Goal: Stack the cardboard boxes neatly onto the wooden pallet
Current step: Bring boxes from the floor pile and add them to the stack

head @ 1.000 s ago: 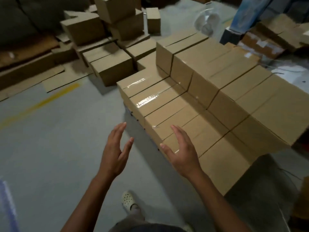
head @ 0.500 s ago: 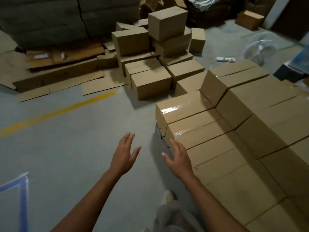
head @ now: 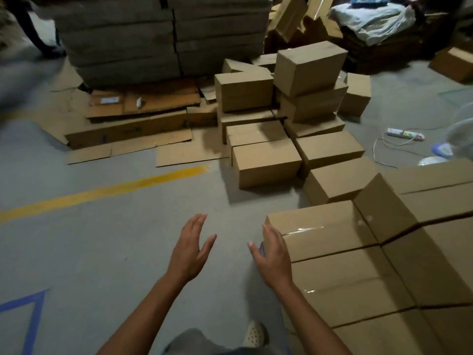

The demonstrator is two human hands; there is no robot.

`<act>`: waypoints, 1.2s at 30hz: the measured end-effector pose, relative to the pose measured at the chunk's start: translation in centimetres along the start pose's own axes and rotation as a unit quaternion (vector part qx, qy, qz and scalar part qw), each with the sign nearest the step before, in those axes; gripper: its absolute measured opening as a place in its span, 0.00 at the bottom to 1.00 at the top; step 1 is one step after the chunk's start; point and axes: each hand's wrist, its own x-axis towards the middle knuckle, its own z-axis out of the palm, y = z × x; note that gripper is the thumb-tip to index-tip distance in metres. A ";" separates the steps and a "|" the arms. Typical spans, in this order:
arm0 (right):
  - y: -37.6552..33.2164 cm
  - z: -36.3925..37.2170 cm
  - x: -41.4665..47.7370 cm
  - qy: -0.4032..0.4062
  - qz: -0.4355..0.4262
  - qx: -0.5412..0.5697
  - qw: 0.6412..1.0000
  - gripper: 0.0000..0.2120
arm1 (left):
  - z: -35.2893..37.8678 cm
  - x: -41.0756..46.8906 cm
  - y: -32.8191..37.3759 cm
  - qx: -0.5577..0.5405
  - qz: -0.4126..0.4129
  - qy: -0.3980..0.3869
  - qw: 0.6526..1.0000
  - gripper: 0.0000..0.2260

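Our left hand (head: 190,248) and right hand (head: 273,255), low in the frame, are both spread flat and empty — the right just beside the stacked brown cardboard boxes (head: 358,267) at lower right, pallet hidden beneath. A loose heap of brown cardboard boxes (head: 266,163) waits at centre — we judge plenty left.

Head view: single wide-angle camera, worn at head height, pitched forward and down over the concrete floor (head: 102,252). Near field: left hand (head: 190,249) and right hand (head: 273,257) low at centre, forearms entering from the bottom edge. Right edge: stacked boxes (head: 358,278), close (cropped by the frame). Middle distance, ahead: loose boxes (head: 266,165); yellow line (head: 102,193) crosses at left.
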 end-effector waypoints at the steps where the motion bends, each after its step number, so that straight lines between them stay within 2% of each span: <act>1: -0.5 -0.1 1.9 0.001 -0.001 -0.002 1.000 0.30 | -0.2 1.8 0.0 0.000 0.000 0.006 1.000 0.35; 9: -3.5 1.2 17.4 0.008 0.000 0.018 1.000 0.29 | -1.0 17.9 -2.7 -0.032 0.011 0.019 0.999 0.34; 15: -6.1 3.6 31.1 0.046 0.035 0.038 0.998 0.30 | -1.8 34.1 -6.5 -0.048 0.042 -0.024 0.998 0.35; 23: -10.0 4.9 45.2 0.090 0.110 0.085 0.986 0.31 | -3.8 53.2 -7.6 -0.031 0.078 -0.093 0.992 0.32; 30: -7.1 5.7 56.6 0.124 0.181 0.126 0.967 0.32 | 0.6 67.9 -7.5 -0.009 0.090 -0.158 0.983 0.34; 36: -2.3 6.6 66.0 0.120 0.247 0.125 0.953 0.31 | 7.6 78.7 -6.6 0.029 0.094 -0.233 0.967 0.27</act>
